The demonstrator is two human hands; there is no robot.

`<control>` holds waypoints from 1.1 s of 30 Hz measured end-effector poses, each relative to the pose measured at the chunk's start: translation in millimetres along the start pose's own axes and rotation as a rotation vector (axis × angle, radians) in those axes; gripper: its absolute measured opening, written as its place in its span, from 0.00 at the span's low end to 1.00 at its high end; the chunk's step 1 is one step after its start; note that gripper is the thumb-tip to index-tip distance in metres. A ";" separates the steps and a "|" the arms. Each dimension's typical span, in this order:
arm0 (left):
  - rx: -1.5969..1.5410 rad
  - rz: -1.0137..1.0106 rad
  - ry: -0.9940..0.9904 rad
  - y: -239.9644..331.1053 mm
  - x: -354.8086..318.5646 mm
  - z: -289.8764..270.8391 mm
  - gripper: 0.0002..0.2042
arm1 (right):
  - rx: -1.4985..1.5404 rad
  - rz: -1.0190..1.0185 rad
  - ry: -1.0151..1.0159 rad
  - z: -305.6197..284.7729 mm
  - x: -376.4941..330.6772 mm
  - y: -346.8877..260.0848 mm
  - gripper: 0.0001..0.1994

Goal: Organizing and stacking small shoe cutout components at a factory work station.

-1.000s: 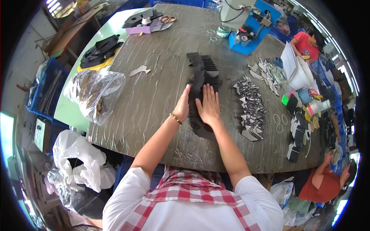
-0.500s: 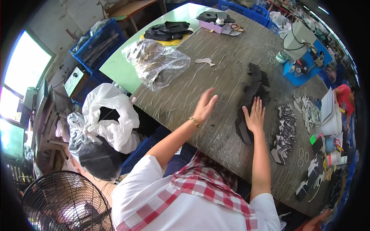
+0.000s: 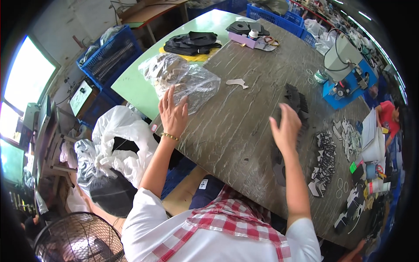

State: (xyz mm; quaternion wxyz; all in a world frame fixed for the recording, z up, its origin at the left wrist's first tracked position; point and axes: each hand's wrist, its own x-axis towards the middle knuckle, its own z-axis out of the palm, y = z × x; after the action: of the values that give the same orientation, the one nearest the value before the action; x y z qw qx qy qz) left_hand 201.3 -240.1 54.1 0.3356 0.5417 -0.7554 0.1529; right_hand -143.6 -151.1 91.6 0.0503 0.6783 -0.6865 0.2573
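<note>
My left hand (image 3: 173, 115) is open, fingers spread, at the near edge of a transparent plastic bag (image 3: 204, 85) that has brownish pieces inside. It holds nothing that I can see; whether the fingertips touch the bag I cannot tell. My right hand (image 3: 286, 129) is open too, its thumb apart from the fingers, beside and partly over a long row of overlapping black flat pieces (image 3: 298, 100). The hand and forearm hide the middle of that row; its near end (image 3: 279, 170) shows left of the forearm. A single pale cut piece (image 3: 237, 82) lies between the hands, farther back.
Right of the row lie grey-and-black cut pieces (image 3: 323, 159) and a whitish pile (image 3: 348, 139). A machine on a blue base (image 3: 336, 89) stands at the far right. Black pieces on yellow (image 3: 192, 43) and a purple box (image 3: 242, 40) sit at the back. White bags (image 3: 124, 126) stand left.
My left hand has moved left to the plastic bag. My right hand has come off its flat position on the black pieces, and its fingers have bent a little. The view has shifted slightly.
</note>
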 end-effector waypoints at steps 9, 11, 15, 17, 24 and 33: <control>-0.308 -0.050 0.037 -5.8 16.2 25.7 0.27 | -0.052 -0.171 -0.175 164.0 109.3 -1.8 0.19; -0.306 -0.085 0.046 -16.1 12.3 13.6 0.29 | -0.097 -0.194 -0.229 137.8 100.0 -33.2 0.17; -0.356 -0.129 0.084 -14.1 10.2 3.6 0.30 | 0.352 -0.341 -0.130 104.6 83.6 -109.7 0.13; -0.368 -0.149 0.087 -8.1 7.1 5.7 0.30 | 0.579 -0.392 -0.266 126.0 87.2 -145.9 0.25; -0.386 -0.135 -0.010 13.1 -13.4 3.2 0.32 | 0.351 -0.698 0.172 216.7 110.0 -189.3 0.38; -0.461 -0.228 0.075 4.9 -15.9 -3.3 0.31 | 0.763 -0.126 -0.252 133.5 78.7 -128.9 0.33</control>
State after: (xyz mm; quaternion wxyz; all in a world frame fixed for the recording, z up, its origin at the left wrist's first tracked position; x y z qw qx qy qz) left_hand 200.9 -224.9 46.5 0.4931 0.5266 -0.6912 -0.0420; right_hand 11.2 -271.8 46.0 -0.2737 0.7154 -0.4995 0.4047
